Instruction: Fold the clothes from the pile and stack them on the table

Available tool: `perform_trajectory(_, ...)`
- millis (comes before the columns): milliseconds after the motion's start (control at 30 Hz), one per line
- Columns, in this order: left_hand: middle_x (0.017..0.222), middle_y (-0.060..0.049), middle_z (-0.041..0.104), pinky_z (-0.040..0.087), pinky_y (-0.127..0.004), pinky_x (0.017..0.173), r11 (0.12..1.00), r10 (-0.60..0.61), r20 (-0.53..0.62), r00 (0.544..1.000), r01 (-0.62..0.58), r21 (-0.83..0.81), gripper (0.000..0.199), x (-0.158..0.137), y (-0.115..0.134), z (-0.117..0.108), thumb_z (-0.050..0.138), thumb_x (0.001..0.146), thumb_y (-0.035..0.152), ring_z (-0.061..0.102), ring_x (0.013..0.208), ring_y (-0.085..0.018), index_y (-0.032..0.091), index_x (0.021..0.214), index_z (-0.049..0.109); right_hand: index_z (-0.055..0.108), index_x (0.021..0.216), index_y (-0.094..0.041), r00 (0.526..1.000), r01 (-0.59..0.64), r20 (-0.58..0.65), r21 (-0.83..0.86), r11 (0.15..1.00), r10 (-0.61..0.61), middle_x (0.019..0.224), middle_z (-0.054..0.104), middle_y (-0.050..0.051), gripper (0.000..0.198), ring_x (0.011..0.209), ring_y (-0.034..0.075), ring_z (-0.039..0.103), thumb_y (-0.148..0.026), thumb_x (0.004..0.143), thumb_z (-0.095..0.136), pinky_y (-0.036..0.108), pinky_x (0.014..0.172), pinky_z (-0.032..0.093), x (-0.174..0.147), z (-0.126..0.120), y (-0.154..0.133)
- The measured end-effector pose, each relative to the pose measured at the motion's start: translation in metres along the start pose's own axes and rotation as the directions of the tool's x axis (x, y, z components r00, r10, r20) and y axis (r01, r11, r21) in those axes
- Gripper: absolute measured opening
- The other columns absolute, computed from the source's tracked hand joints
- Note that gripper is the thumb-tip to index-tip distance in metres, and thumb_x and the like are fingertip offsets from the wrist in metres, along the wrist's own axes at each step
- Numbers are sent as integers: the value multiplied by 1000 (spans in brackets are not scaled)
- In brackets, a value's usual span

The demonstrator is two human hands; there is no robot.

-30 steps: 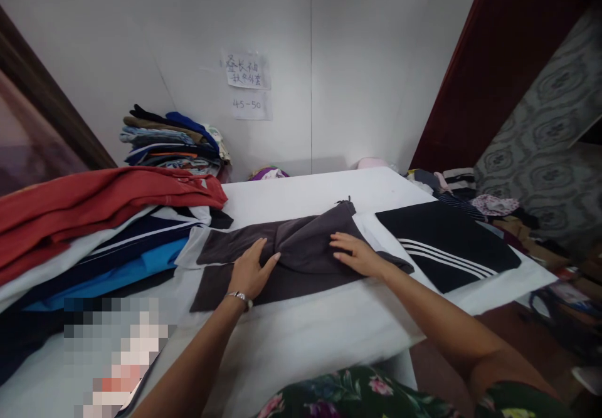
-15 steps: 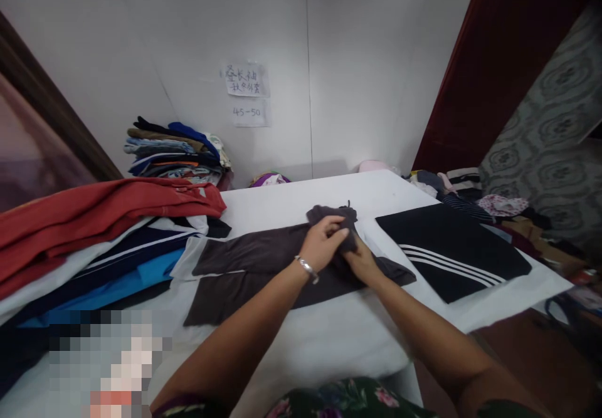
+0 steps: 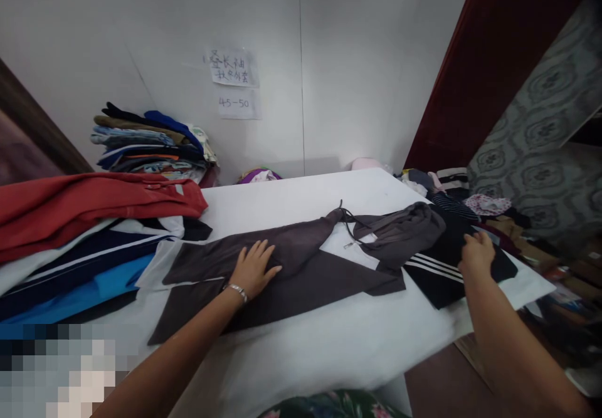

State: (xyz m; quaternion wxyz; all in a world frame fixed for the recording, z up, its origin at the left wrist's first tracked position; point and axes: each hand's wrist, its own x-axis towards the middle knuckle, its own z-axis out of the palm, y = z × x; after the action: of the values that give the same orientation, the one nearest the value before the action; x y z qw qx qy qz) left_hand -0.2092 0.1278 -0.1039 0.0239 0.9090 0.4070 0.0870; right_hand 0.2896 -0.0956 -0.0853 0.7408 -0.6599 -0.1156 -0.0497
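Note:
A dark grey hooded garment (image 3: pixel 301 267) is spread lengthwise on the white table. Its hood (image 3: pixel 414 233) lies turned out at the right end, and a dark drawstring (image 3: pixel 355 224) crosses the white patch at the neck. My left hand (image 3: pixel 254 269), with a silver bracelet at the wrist, rests flat on the garment, fingers spread. To the right of the hood, my right hand (image 3: pixel 477 255) is over a folded black garment with white stripes (image 3: pixel 439 292). Its fingers are curled in, apart from the hood, and nothing shows in them.
On the left lie a red garment (image 3: pixel 94 211) and blue and white clothes (image 3: pixel 117 274). A tall stack of folded clothes (image 3: pixel 150 145) stands behind. More clothes (image 3: pixel 489 205) are heaped beyond the table's right edge. Paper notes (image 3: pixel 235 79) hang on the wall.
Both hands have left the bunched hood; it now lies opened out to the right, partly over the striped garment. My left hand moved left onto the cloth, my right hand moved right.

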Motion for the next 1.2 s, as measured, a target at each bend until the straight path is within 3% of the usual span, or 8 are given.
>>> perform_trajectory(67,146,-13,43,23,-55,111,998,-40,29,999,38,54,55,-7,-13,7,45,89,48,33,138,-31,18,135,50,62,87,-23,997,72,7,-13,997,-72,96,66,8,21,100,21,62,-30,68,61,38,89,49,-12,14,-4)
perform_trajectory(133,146,-12,43,23,-54,112,996,-59,36,998,56,76,55,-11,-15,12,42,90,48,33,138,-30,19,136,50,66,95,-20,958,142,249,21,990,-143,94,69,7,30,95,22,64,-34,68,65,41,91,49,-32,47,-12)
perform_trajectory(267,147,-10,43,22,-52,112,994,-75,42,996,71,89,56,-12,-9,14,39,91,48,32,139,-30,18,137,49,59,121,-18,629,245,771,-74,967,-101,111,68,11,55,98,23,64,-39,70,67,43,92,47,-80,136,-20)
perform_trajectory(333,147,-10,43,22,-52,112,995,-68,44,997,64,78,57,-11,-9,14,38,91,49,32,139,-29,18,137,48,52,131,-17,571,343,820,-278,897,36,120,64,14,72,102,28,62,-36,64,73,47,95,44,-101,174,-17)
perform_trajectory(533,147,-9,44,23,-51,112,997,-60,26,998,59,47,58,-13,-12,14,36,91,52,33,138,-29,19,137,49,60,121,-16,663,297,733,-444,845,152,99,70,11,62,110,31,58,-16,59,68,45,99,39,-118,222,5)
perform_trajectory(867,146,-9,45,23,-51,111,998,-60,2,998,60,-28,57,-13,-14,18,37,90,53,33,138,-30,21,135,51,61,104,-16,773,24,634,-87,996,36,63,61,-4,45,64,13,62,-30,62,66,31,71,52,-59,188,-50)
perform_trajectory(1067,145,-10,46,24,-51,111,998,-46,1,999,46,-31,57,-12,-15,19,37,90,52,34,137,-30,19,135,52,66,94,-18,739,-36,672,115,993,-51,63,59,-6,43,61,13,61,-27,53,77,33,71,52,-49,165,-103)
perform_trajectory(1200,145,-10,46,23,-51,111,999,-38,-4,999,38,-31,58,-11,-14,18,36,90,52,34,137,-30,19,135,52,68,95,-16,609,112,789,12,994,-78,66,65,-2,39,66,14,62,-29,59,76,34,77,50,-71,158,-118)
